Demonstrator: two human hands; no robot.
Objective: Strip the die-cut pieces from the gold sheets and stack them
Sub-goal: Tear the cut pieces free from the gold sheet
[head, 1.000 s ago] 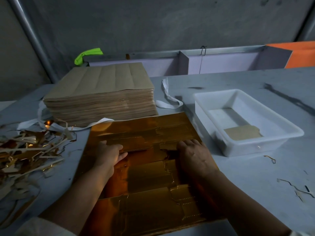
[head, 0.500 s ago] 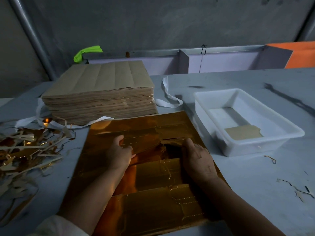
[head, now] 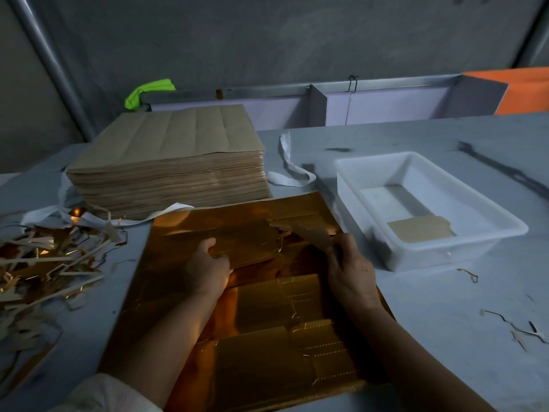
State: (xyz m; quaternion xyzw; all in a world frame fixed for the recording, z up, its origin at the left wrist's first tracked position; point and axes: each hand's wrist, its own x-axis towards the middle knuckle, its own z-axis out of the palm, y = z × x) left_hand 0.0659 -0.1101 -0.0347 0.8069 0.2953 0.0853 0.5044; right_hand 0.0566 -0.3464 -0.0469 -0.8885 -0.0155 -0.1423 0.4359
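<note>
- Tray (head: 445, 257): white plastic, rectangular, open-topped, on the bench (head: 445, 328) right of the gold sheet; holds one flat tan piece (head: 420, 231) lying near its front wall; the rest of the floor is bare.
- Gold sheet (head: 267, 346): reflective, scored with die-cut outlines, flat on the bench at the centre, its far edge just beside the stack.
- Left hand (head: 208, 270): grip closed on a partly lifted gold piece (head: 246, 242), thumb on top, fingers curled under its near edge.
- Right hand (head: 350, 269): grip closed in a pinch on a flap (head: 315, 233) turned brown side up at the sheet's far right; whether flap and gold piece are joined cannot be told.
- Stack (head: 169, 165): thick pile of brown-backed sheets behind the gold sheet, far left.
- Scrap (head: 44, 263): tangled gold and tan strips heaped at the left; a few thin offcuts (head: 514, 324) lie at the right.
- Strap (head: 292, 173): white band looped between stack and tray.
- Room: grey bench top, marked with dark smudges; grey wall (head: 267, 40) behind; a slanted metal pipe (head: 50, 63) at left; a green scrap (head: 148, 90) and an orange panel (head: 523, 90) along the rear edge; dim light.
</note>
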